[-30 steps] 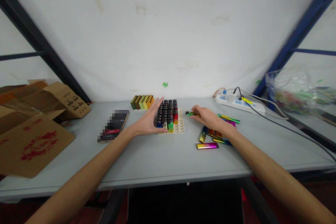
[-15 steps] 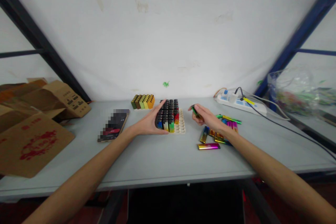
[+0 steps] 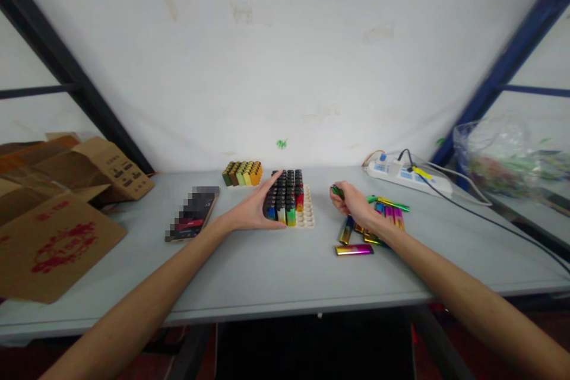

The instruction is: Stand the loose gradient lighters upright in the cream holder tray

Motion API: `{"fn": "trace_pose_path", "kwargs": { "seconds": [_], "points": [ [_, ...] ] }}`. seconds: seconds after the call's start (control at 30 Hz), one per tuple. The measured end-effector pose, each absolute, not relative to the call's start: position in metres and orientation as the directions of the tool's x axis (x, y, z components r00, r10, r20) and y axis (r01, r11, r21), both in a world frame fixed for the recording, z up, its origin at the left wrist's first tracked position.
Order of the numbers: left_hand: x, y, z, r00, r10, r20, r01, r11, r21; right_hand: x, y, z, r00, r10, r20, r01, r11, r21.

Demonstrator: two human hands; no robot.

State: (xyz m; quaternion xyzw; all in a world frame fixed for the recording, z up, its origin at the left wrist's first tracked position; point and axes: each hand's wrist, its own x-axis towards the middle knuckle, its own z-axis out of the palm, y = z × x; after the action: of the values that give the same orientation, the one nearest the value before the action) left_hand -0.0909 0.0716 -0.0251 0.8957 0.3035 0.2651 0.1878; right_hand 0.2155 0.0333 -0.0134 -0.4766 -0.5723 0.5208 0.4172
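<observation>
My left hand (image 3: 252,209) is curved around the left side of a block of upright lighters (image 3: 285,193), thumb at the front and fingers reaching behind. The lighters have black tops and shiny blue, white, green and red bodies. They stand in a cream tray (image 3: 309,214) whose right-hand holes are bare. To the right, my right hand (image 3: 350,199) is closed on a green lighter (image 3: 337,191), mostly hidden by the fingers. Below and behind that hand lies a loose pile of metallic lighters (image 3: 392,214), with a yellow-purple lighter (image 3: 354,249) nearest the front edge.
Several gold and olive pieces (image 3: 243,173) stand in a block near the wall. A phone (image 3: 196,214) and cardboard boxes (image 3: 66,237) lie at left. At right are a power strip (image 3: 409,177) with cables and a clear plastic bag (image 3: 499,154). Metal posts frame both sides.
My right hand has moved slightly right and turned, so less of the green lighter shows. My left hand stays at the block of lighters.
</observation>
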Motion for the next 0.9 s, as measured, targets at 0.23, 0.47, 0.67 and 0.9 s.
{"fn": "trace_pose_path", "kwargs": {
  "seconds": [0.23,0.47,0.67,0.9],
  "points": [
    [-0.090,0.071,-0.024,0.674,0.646,0.359,0.448,-0.743,0.498,0.217,0.035,-0.014,-0.253,0.960,0.117,0.028,0.128,-0.991],
    [-0.090,0.071,-0.024,0.679,0.640,0.360,0.440,-0.747,0.498,0.214,0.031,-0.013,-0.271,0.906,0.325,0.177,0.379,-0.908],
    [-0.090,0.073,-0.026,0.685,0.625,0.375,0.425,-0.761,0.491,0.205,0.023,-0.011,-0.211,0.875,0.435,0.349,0.483,-0.803],
    [-0.090,0.071,-0.023,0.694,0.626,0.357,0.432,-0.758,0.488,0.191,0.015,-0.014,-0.269,0.798,0.539,0.550,0.587,-0.594]
  ]
}}
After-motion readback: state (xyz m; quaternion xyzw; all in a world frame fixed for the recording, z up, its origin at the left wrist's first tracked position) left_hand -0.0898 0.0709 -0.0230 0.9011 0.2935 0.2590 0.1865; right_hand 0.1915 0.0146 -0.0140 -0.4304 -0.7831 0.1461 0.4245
